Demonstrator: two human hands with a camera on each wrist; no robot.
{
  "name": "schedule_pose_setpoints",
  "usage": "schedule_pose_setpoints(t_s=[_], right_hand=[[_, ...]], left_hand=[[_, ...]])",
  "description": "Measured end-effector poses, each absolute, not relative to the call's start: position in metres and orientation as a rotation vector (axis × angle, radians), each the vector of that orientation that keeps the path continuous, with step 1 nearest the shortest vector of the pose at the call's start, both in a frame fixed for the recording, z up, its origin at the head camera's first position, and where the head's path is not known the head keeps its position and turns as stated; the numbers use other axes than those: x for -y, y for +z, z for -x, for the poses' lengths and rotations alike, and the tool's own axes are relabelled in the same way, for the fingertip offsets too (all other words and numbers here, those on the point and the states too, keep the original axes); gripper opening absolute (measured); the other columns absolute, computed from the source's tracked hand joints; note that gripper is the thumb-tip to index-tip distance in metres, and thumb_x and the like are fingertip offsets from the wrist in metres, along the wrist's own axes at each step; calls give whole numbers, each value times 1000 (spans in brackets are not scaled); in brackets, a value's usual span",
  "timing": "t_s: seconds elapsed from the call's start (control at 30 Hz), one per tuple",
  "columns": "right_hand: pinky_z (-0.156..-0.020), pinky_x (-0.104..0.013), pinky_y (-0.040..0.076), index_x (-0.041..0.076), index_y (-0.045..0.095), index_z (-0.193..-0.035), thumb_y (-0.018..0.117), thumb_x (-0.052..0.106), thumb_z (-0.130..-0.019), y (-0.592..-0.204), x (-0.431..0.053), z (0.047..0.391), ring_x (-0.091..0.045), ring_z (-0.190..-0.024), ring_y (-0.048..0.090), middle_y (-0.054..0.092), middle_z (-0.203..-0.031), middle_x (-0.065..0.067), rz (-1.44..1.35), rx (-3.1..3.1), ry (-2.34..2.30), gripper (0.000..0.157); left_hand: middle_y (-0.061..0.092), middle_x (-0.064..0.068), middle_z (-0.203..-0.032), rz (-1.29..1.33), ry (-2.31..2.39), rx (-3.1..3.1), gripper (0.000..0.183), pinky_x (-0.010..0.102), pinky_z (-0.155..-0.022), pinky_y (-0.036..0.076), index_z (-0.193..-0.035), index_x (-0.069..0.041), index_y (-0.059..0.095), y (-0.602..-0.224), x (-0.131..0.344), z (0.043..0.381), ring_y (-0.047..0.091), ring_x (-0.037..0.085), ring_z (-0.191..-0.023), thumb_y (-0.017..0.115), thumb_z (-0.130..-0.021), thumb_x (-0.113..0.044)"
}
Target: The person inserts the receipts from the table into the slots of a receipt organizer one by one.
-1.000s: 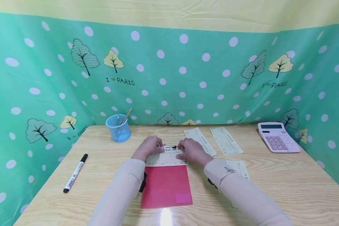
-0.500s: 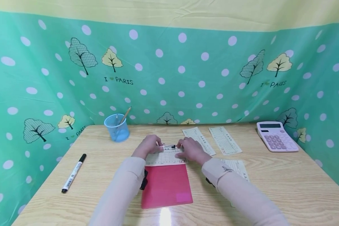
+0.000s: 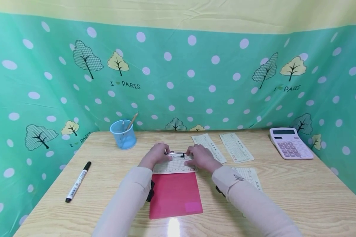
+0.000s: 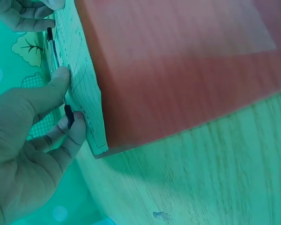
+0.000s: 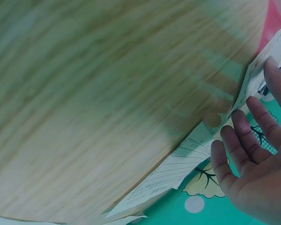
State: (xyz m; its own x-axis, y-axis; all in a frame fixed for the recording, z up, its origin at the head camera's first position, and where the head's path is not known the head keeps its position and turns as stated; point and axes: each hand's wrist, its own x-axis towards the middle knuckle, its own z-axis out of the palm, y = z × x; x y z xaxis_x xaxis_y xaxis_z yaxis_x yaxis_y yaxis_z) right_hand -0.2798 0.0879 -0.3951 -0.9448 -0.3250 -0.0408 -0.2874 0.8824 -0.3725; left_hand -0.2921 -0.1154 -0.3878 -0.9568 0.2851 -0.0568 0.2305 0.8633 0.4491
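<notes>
A thin metal paper fastener point(image 3: 176, 153) with black end pieces lies across the top of a printed slip point(image 3: 173, 167) on a pink folder point(image 3: 175, 194). My left hand point(image 3: 156, 155) pinches the fastener's left end; in the left wrist view its thumb presses the wire and a fingertip meets the black piece point(image 4: 69, 116). My right hand point(image 3: 202, 157) holds the other end, its thumb over the slip. The right wrist view has the far black piece point(image 5: 262, 89) between thumb and forefinger, while the other fingers hang loosely bent. Part of the fastener is hidden behind my fingers.
Loose printed slips point(image 3: 236, 147) lie at the back right, another slip point(image 3: 250, 176) partly under my right forearm. A pink calculator point(image 3: 290, 144) sits far right. A blue mesh cup point(image 3: 124, 135) with pencils stands back left. A marker point(image 3: 78, 182) lies left on the wooden table point(image 3: 112, 177).
The black piece at the fastener's right end has tipped from lying along the wire to angling down toward the slip. Both hands stay nearly in place.
</notes>
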Motion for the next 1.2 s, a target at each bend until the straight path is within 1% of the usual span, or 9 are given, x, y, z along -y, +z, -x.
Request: schedule_pose_setpoints(t_s=[0.17, 0.43, 0.6, 0.87, 1.07, 1.2], right_hand=[[-86, -42, 50, 13, 70, -113, 84, 35, -84, -397, -89, 280, -21, -94, 57, 62, -101, -3, 472, -2952, -558, 40], [-85, -43, 51, 12, 70, -115, 85, 35, -83, -396, -91, 279, -23, -95, 58, 62, -103, -5, 481, -2962, -549, 42], [-87, -43, 51, 11, 69, -116, 85, 35, -84, -398, -94, 279, -24, -96, 58, 62, -104, -5, 521, -2968, -565, 43], [-94, -45, 50, 10, 69, -117, 86, 32, -82, -398, -101, 275, -26, -104, 59, 62, -109, -6, 582, -2974, -601, 45], [-94, -44, 50, 12, 69, -122, 89, 31, -78, -394, -108, 272, -26, -106, 59, 63, -112, -6, 665, -2966, -539, 52], [-96, -45, 50, 12, 68, -123, 89, 29, -79, -388, -119, 267, -28, -107, 60, 63, -114, -7, 710, -2935, -572, 51]], left_hand=[[65, 10, -95, -385, 695, -2901, 22, 41, -86, 49, -91, -3, 68, -385, 113, 291, 58, 24, -90, 82, -88, -20], [67, 14, -98, -397, 653, -2936, 22, 43, -90, 49, -90, -2, 69, -386, 111, 291, 60, 27, -94, 82, -88, -20], [67, 13, -99, -382, 666, -2927, 23, 42, -90, 49, -93, -2, 69, -388, 112, 290, 60, 25, -94, 81, -89, -21], [66, 9, -96, -353, 715, -2916, 27, 40, -82, 50, -93, -3, 69, -388, 111, 286, 57, 22, -87, 76, -93, -29], [66, 9, -97, -327, 711, -2925, 26, 39, -82, 50, -94, -2, 70, -387, 111, 284, 57, 22, -88, 75, -94, -28], [65, 9, -96, -316, 734, -2922, 26, 39, -79, 50, -94, -3, 69, -387, 111, 283, 56, 22, -86, 75, -94, -28]])
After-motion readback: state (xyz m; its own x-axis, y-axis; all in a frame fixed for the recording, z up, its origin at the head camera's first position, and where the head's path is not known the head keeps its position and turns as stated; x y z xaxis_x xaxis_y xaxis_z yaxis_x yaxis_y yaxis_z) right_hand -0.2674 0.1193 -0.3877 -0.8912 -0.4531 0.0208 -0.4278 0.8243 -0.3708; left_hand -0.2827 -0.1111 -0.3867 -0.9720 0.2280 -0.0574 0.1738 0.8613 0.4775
